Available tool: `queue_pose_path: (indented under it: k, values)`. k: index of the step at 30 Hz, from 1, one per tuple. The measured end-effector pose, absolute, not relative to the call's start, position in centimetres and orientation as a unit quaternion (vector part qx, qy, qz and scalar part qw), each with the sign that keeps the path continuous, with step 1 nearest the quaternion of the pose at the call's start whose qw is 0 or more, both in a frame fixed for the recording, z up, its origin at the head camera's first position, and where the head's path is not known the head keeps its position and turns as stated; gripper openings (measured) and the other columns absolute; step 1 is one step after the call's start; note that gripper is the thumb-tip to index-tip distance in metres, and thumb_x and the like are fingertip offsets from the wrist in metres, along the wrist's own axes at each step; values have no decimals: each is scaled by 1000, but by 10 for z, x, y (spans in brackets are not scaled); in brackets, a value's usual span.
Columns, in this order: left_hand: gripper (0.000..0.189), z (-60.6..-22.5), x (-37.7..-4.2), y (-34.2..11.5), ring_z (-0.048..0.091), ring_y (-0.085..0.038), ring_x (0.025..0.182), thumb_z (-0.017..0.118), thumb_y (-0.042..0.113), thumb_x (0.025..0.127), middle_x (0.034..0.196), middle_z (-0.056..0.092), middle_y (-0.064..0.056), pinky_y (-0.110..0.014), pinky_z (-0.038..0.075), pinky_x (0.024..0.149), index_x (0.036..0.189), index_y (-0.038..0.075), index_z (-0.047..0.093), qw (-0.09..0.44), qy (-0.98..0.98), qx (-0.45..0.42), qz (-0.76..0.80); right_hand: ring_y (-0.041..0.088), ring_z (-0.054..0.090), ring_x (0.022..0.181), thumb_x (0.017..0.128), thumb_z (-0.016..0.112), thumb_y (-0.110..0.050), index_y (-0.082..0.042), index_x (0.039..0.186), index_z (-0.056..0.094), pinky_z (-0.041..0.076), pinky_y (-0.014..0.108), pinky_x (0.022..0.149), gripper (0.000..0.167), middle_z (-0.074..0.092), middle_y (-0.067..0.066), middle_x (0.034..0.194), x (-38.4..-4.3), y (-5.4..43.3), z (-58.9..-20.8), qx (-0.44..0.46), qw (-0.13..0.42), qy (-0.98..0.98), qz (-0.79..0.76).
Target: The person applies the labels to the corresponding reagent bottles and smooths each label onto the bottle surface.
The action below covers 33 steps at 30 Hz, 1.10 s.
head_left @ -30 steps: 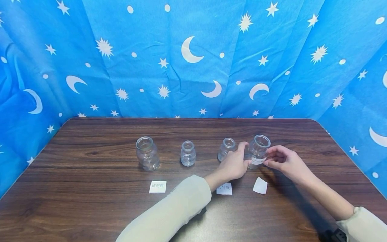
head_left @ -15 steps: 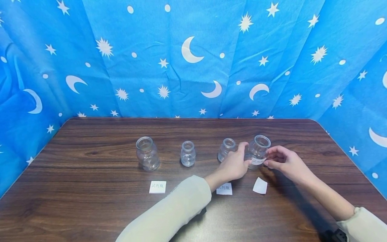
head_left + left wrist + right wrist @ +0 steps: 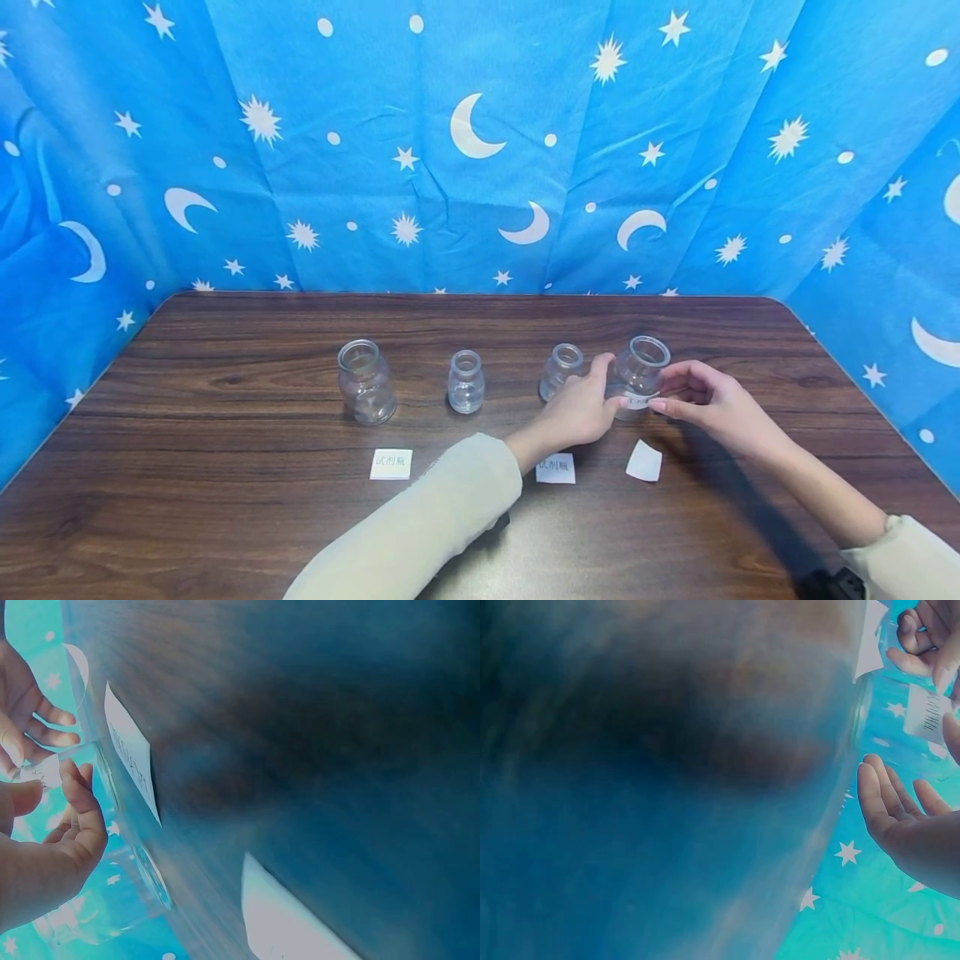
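Watching the label (image 3: 637,402) on the big jar (image 3: 641,371) — left hand (image 3: 579,412) curled round the glass, right hand (image 3: 718,410) loosely spread, thumb at label's edge. Jar's upright, R end of row. Risk: uneven thumb pressure cd crease it — L knuckles might tip the small jar (image 3: 559,372) alongside.

Curtained booth, apparently: wood-grain table (image 3: 225,508) beneath the right hand (image 3: 716,408), blue star-and-moon cloth (image 3: 360,179) beyond and beside it.
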<state>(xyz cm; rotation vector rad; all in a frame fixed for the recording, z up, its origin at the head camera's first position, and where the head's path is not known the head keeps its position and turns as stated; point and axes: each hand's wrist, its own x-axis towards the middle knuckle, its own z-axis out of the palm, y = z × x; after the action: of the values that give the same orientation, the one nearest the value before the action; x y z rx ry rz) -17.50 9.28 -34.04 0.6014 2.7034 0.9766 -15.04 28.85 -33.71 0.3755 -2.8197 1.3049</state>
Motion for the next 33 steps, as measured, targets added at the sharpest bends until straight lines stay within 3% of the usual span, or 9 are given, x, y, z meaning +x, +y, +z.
queue_pose_path:
  k: [8, 17, 25, 31, 33]
  values:
    - [56, -340, -175, 92, 63, -17, 93, 53, 32, 92, 107, 65, -8, -29, 48, 75, 140, 21, 27, 108, 916, 200, 330, 9, 58, 81, 81, 69, -13, 7, 110, 51, 48, 23, 65, 39, 60, 16, 97, -155, 286, -342, 122, 2, -913, 389]
    - [56, -339, -175, 92, 61, -18, 99, 54, 31, 91, 110, 64, -9, -31, 47, 79, 140, 21, 27, 104, 917, 201, 330, 9, 57, 75, 78, 72, -9, 6, 103, 53, 47, 24, 63, 35, 61, 13, 89, -158, 285, -342, 147, 20, -916, 374]
    - [57, -338, -175, 92, 61, -18, 99, 54, 31, 91, 111, 63, -8, -31, 47, 79, 140, 22, 27, 109, 918, 197, 325, 10, 58, 79, 84, 67, -16, 3, 106, 57, 48, 24, 64, 31, 63, 10, 91, -158, 291, -337, 150, 12, -924, 350]
    - [64, -334, -171, 91, 57, -18, 106, 54, 34, 91, 117, 61, -8, -33, 46, 84, 143, 15, 23, 111, 923, 189, 315, 5, 59, 78, 83, 66, -11, 5, 106, 56, 48, 23, 63, 30, 64, 10, 91, -156, 295, -337, 175, 3, -913, 368]
    - [64, -330, -167, 88, 61, -16, 98, 55, 34, 90, 109, 64, -7, -30, 47, 81, 142, 12, 27, 107, 924, 193, 312, 5, 59, 79, 84, 66, -11, 5, 108, 55, 48, 23, 63, 31, 64, 11, 92, -154, 296, -336, 176, -1, -910, 376]
